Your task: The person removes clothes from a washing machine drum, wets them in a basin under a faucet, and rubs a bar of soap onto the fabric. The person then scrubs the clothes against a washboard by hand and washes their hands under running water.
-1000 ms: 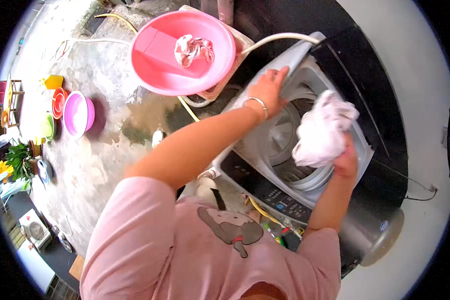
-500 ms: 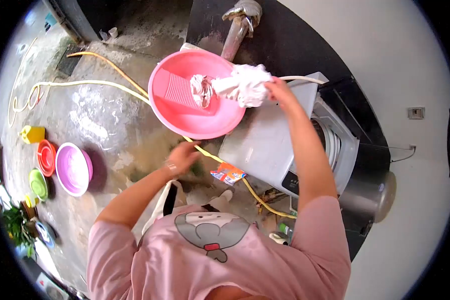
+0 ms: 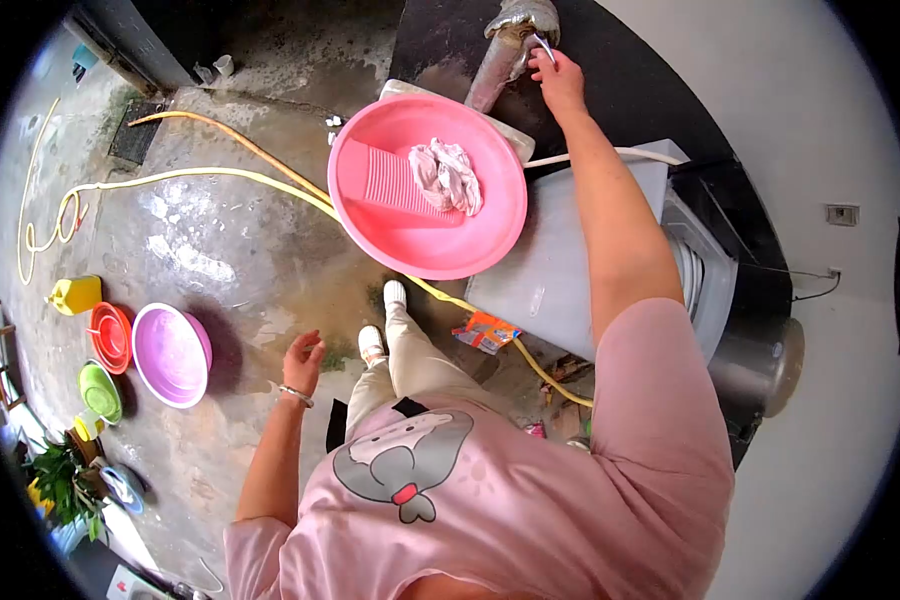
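Observation:
My right hand (image 3: 560,82) reaches to the top of a foil-wrapped pipe (image 3: 494,72). Its fingers are closed on a small silvery lever (image 3: 543,46) that looks like a tap handle. Below it is a pink basin (image 3: 370,245) with a built-in ridged washboard (image 3: 395,180). Crumpled pale cloth (image 3: 444,178) lies inside, partly on the ridges. Over the wet floor hangs my left hand (image 3: 304,362), empty, with its fingers loosely apart and a bracelet at the wrist.
A washing machine (image 3: 560,250) stands right of the basin, an orange packet (image 3: 488,331) by its edge. Yellow hoses (image 3: 210,172) cross the floor. At left are a purple basin (image 3: 173,355), a red basin (image 3: 110,338), a green basin (image 3: 100,390) and a yellow jug (image 3: 76,295).
My right hand has let go of the white cloth over the basin and moved up to the pipe's lever. My left hand has drawn back, away from the basin.

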